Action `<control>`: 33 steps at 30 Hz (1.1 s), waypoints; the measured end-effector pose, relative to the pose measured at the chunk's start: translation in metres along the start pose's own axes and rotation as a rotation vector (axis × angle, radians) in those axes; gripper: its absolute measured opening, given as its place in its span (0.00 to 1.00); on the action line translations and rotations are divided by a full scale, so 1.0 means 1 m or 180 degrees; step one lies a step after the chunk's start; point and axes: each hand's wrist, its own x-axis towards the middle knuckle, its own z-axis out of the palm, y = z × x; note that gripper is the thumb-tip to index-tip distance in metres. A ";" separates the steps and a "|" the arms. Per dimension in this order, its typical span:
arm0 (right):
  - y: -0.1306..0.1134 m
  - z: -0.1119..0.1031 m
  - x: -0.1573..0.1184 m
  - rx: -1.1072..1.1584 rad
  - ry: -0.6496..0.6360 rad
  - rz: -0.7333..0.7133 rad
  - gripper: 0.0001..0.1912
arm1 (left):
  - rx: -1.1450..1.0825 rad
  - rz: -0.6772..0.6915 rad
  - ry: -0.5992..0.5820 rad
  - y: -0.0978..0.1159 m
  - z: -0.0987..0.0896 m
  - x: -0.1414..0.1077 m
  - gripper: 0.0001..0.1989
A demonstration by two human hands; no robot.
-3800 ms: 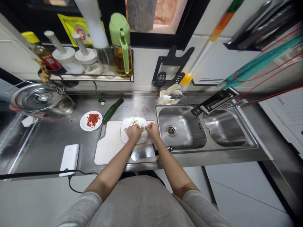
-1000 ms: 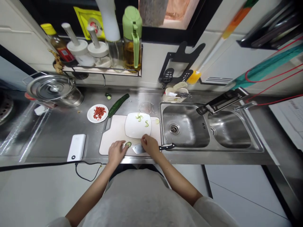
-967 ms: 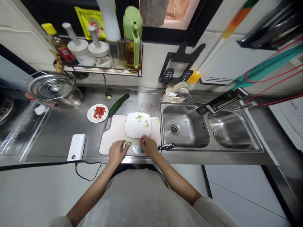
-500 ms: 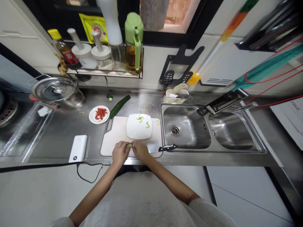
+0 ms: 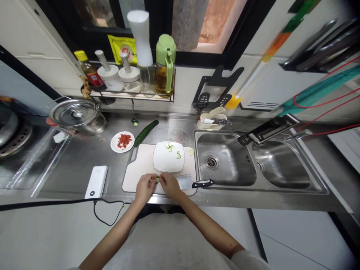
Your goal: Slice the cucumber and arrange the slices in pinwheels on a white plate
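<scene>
Between the fingertips of my left hand [image 5: 145, 186] and my right hand [image 5: 169, 185] is a small cucumber slice [image 5: 157, 180], partly hidden by the fingers. Both hands are closed in a pinch over the front of the cutting board [image 5: 135, 170]. Just beyond them on the board lies a white plate [image 5: 165, 163] bearing several curled cucumber pieces [image 5: 170, 147]. A cleaver [image 5: 185, 182] rests flat beside my right hand, its black handle reaching past the board's edge. One pale cucumber slice [image 5: 191, 152] lies at the board's far right corner.
Behind the board lie a whole-looking cucumber [image 5: 146, 133] and a cut cucumber end [image 5: 135, 122]. A plate of red berries [image 5: 113, 144] is to the left, near a lidded steel pot [image 5: 92, 125]. A white power bank [image 5: 96, 182] lies front left. The double sink [image 5: 225, 165] is at right.
The view has tilted up and shifted slightly, so everything sits lower in the picture. My fingers have turned a little around the slice, which shows less now.
</scene>
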 end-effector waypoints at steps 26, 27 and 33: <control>-0.024 -0.050 0.003 -0.0238 0.0293 -0.0976 0.13 | -0.3408 -0.2393 -0.1270 0.047 -0.043 0.022 0.18; -0.025 -0.051 0.003 -0.0198 0.0283 -0.0973 0.12 | -0.3375 -0.2311 -0.1265 0.049 -0.045 0.022 0.19; -0.030 -0.055 0.005 0.0134 0.0194 -0.1136 0.11 | -0.3054 -0.1789 -0.1209 0.055 -0.055 0.028 0.20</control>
